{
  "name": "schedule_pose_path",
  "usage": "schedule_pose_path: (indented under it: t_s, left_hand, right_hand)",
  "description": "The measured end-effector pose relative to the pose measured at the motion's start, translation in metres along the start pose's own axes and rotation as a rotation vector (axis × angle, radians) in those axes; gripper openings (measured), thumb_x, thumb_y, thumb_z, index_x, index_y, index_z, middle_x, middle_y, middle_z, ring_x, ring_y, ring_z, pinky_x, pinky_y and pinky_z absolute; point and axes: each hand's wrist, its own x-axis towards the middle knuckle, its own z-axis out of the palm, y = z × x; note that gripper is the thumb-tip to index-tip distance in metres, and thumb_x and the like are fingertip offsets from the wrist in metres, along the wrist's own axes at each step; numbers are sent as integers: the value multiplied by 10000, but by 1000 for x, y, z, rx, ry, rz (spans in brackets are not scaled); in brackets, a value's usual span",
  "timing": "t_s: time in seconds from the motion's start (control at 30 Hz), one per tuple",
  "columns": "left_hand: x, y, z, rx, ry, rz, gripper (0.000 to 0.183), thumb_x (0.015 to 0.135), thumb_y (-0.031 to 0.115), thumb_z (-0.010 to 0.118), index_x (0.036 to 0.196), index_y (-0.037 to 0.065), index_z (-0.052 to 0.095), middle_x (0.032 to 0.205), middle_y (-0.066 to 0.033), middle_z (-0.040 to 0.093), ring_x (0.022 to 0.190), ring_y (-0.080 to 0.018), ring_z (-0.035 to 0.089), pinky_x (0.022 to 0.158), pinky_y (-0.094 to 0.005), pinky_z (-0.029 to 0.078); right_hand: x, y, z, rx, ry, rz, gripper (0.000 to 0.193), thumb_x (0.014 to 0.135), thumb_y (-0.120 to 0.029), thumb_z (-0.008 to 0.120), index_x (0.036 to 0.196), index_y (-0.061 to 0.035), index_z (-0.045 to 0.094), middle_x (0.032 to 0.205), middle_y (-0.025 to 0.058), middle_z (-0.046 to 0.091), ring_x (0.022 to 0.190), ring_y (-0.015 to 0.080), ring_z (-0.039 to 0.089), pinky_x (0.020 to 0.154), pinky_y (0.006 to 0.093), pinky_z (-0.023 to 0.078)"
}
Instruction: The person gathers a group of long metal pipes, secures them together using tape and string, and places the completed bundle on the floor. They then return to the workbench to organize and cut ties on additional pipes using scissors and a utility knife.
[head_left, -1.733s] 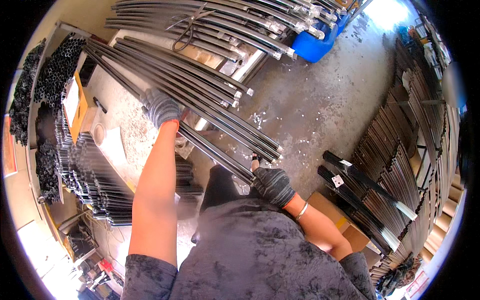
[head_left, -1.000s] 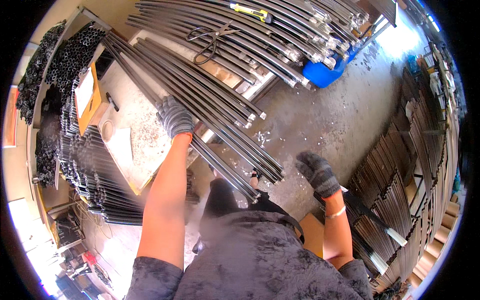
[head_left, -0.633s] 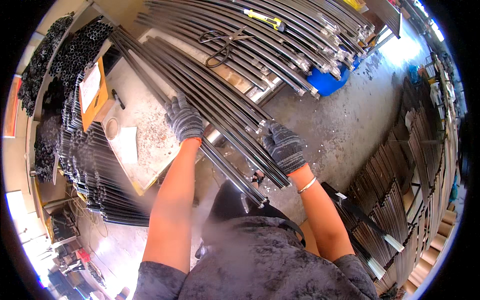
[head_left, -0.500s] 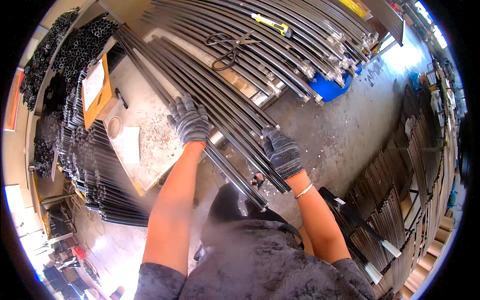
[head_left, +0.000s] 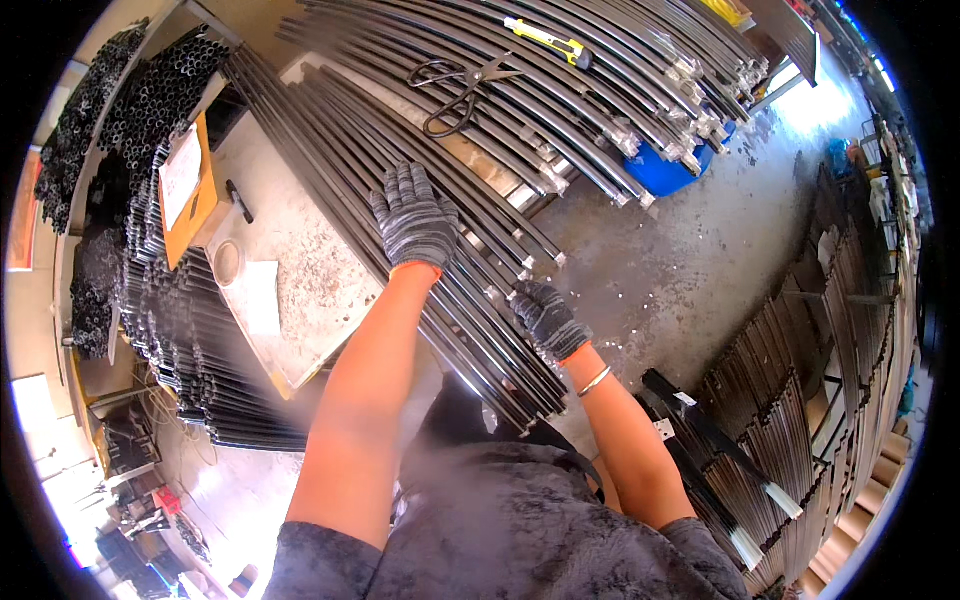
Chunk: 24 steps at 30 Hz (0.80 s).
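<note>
A row of long dark metal tubes [head_left: 345, 140] lies slantwise on the table, its near ends reaching over the table edge toward my body. My left hand [head_left: 415, 220], in a grey striped glove, rests flat across the tubes with its fingers stretched out. Further right, my right hand [head_left: 548, 318] wears a matching glove. Its fingers are bent over a tube at the right side of the row, near the ends; the fingertips are partly hidden. Black-handled scissors [head_left: 462, 92] and a yellow utility knife [head_left: 548, 42] lie on another batch of tubes beyond.
Paper [head_left: 263, 298], a black marker [head_left: 240, 201] and a cardboard box [head_left: 190, 205] lie on the tabletop at left. Stacked tubes [head_left: 165, 110] fill the far left. A blue container [head_left: 665, 172] stands under the far tubes. More dark profiles [head_left: 770, 400] are stacked at right.
My left hand has moved right across the row, and the left tubes have shifted right, closer to the others. My right hand has moved slightly left and nearer to me.
</note>
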Motion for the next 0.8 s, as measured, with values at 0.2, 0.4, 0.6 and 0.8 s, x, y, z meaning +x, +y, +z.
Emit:
schedule_pose_path:
  t_s: [0.2, 0.4, 0.6, 0.8]
  left_hand:
    - [2, 2, -1, -5, -59, -2, 650, 897, 332, 405, 1437, 6, 253, 1518, -145, 218, 1420, -293, 153, 1148, -479, 69]
    - [3, 7, -2, 20, -39, 14, 648, 881, 334, 427, 1426, 14, 285, 1507, -159, 242, 1410, -300, 186, 1145, -468, 90]
    - [6, 7, 3, -24, -44, 13, 663, 883, 341, 425, 1427, -4, 269, 1506, -165, 239, 1413, -307, 168, 1147, -483, 66]
    - [1, 2, -1, 32, -24, -15, 639, 887, 328, 427, 1426, 16, 285, 1506, -146, 252, 1409, -290, 190, 1143, -465, 108]
  right_hand:
    - [-6, -23, 2, -615, 82, -324, 141, 843, -164, 593, 856, -37, 651, 808, 193, 635, 736, 378, 594, 704, 445, 480]
    - [-41, -64, -11, -603, 86, -557, 115, 822, -130, 620, 772, -26, 612, 717, 167, 614, 656, 338, 598, 582, 417, 460]
    - [-53, -112, -31, -357, -178, -560, 116, 762, -115, 636, 857, -47, 637, 748, 139, 614, 689, 335, 592, 638, 404, 486]
    - [-50, -110, -62, -524, -90, -114, 334, 805, -307, 692, 984, -37, 610, 832, 145, 645, 768, 284, 626, 692, 363, 497]
